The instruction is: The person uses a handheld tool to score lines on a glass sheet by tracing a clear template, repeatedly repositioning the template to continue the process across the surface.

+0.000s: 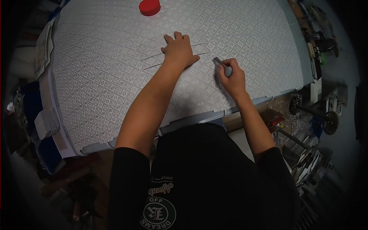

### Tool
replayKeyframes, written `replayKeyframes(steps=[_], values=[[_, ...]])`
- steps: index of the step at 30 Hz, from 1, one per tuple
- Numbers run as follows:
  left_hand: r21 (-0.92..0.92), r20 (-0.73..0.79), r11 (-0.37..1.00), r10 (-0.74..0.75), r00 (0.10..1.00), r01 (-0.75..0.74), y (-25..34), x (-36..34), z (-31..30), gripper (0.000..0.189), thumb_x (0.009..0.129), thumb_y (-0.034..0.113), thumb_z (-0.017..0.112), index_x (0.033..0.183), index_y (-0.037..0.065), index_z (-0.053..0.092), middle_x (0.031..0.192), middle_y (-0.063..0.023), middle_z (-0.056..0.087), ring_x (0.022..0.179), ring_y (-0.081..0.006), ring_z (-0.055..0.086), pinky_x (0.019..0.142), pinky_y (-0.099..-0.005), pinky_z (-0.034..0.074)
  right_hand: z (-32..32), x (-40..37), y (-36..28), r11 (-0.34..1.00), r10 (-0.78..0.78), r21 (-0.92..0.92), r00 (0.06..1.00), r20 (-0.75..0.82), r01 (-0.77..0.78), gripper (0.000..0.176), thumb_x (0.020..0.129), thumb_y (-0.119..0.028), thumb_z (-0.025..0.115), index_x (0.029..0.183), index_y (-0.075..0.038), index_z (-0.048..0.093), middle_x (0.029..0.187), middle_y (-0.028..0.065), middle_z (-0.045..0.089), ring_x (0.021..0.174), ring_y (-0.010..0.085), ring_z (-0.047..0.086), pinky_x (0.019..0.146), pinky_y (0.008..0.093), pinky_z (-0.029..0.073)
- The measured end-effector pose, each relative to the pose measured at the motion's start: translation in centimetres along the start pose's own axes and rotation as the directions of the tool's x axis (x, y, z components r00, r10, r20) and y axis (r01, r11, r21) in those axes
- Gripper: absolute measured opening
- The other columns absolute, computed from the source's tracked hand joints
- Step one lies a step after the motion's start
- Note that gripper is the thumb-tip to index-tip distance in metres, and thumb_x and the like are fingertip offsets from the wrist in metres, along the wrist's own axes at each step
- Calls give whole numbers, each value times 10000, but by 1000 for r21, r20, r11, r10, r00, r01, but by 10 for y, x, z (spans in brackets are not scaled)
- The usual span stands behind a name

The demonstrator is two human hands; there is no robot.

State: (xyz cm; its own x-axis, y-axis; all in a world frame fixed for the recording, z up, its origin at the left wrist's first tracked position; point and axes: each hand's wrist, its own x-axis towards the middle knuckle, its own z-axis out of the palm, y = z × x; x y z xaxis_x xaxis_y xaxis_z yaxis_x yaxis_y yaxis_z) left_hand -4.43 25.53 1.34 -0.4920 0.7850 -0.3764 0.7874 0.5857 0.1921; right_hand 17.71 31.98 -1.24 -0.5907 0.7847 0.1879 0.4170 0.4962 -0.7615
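My left hand [178, 51] lies flat with its fingers spread on a pale, silvery patterned fabric [111, 88]. Two thin, dark, roughly parallel lines [152, 66] run across the fabric and pass under this hand. To the right, my right hand [234, 78] is closed around a small grey hand tool [228, 71], its dark narrow end pointing up and left toward the lines. That end sits close over the fabric, a little beyond the lines' right ends. I cannot tell the tool's exact kind.
A round red object [149, 7] sits on the fabric at the far side. The table's near edge [191, 119] runs right in front of my body. Stacked pale sheets [48, 123] lie at the left, and cluttered shelves with papers [306, 163] stand at the lower right.
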Motion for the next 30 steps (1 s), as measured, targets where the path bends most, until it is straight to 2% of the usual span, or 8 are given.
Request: replayKeyframes(steps=[6, 14, 17, 21, 23, 26, 28, 30], values=[[7, -4, 1000, -11, 1000, 11, 3, 0, -2, 987, 786, 551, 842, 1528, 45, 433, 1607, -213, 330, 1465, -589, 260, 1005, -684, 519, -4, -2, -3, 998, 38, -59, 993, 111, -32, 216, 938, -217, 738, 1068, -74, 641, 790, 175, 714, 682, 382, 699, 605, 420, 526], [16, 33, 1000, -12, 999, 12, 7, 1, -8, 1031, 792, 584, 833, 1629, 250, 334, 1628, -217, 293, 1470, -616, 224, 1028, -709, 500, -3, 3, -4, 998, 32, -58, 991, 127, -25, 212, 931, -186, 740, 1049, -66, 611, 769, 192, 703, 686, 397, 696, 597, 439, 516], [11, 27, 1000, -8, 1000, 8, 7, 2, -7, 1025, 793, 587, 834, 1625, 246, 342, 1627, -211, 289, 1464, -617, 228, 1024, -713, 502, -4, 5, -7, 998, 19, -60, 989, 145, -10, 202, 929, -173, 733, 1043, -62, 608, 770, 205, 700, 705, 416, 695, 611, 456, 519], [11, 31, 1000, -6, 999, 6, 8, 2, -6, 1022, 791, 585, 837, 1621, 241, 349, 1613, -210, 304, 1456, -619, 235, 1017, -714, 508, -8, 10, -20, 993, 96, -81, 978, 187, -82, 191, 924, -159, 730, 1023, -54, 604, 791, 219, 703, 732, 436, 693, 629, 469, 522], [47, -55, 999, -4, 998, 6, 7, 3, -2, 1009, 756, 570, 857, 1587, 221, 404, 1513, -169, 414, 1392, -563, 343, 951, -699, 563, -6, 11, -20, 991, 113, -97, 973, 202, -95, 190, 921, -154, 731, 1017, -52, 602, 800, 219, 706, 740, 440, 692, 635, 470, 524], [18, 32, 1000, -5, 999, 4, 8, 5, -8, 1010, 785, 572, 847, 1606, 223, 372, 1592, -214, 324, 1441, -626, 256, 1000, -714, 522, 1, 8, -11, 995, 68, -85, 986, 154, -56, 190, 911, -133, 739, 1006, -45, 600, 836, 205, 720, 763, 439, 696, 647, 469, 530], [13, 35, 1000, -5, 999, 4, 9, 6, -9, 1006, 785, 563, 851, 1602, 217, 377, 1590, -217, 327, 1438, -628, 259, 995, -716, 524, 10, 1, -6, 998, 31, -51, 998, 53, -28, 182, 901, -112, 747, 992, -38, 607, 869, 194, 731, 788, 438, 699, 666, 468, 541], [8, 36, 1000, -5, 999, 5, 9, 7, -10, 1001, 784, 554, 854, 1598, 210, 382, 1588, -220, 330, 1435, -631, 262, 990, -718, 526, 15, -1, -2, 998, 17, -68, 999, 28, -15, 178, 901, -109, 748, 988, -37, 611, 884, 193, 734, 808, 437, 703, 677, 467, 547]])
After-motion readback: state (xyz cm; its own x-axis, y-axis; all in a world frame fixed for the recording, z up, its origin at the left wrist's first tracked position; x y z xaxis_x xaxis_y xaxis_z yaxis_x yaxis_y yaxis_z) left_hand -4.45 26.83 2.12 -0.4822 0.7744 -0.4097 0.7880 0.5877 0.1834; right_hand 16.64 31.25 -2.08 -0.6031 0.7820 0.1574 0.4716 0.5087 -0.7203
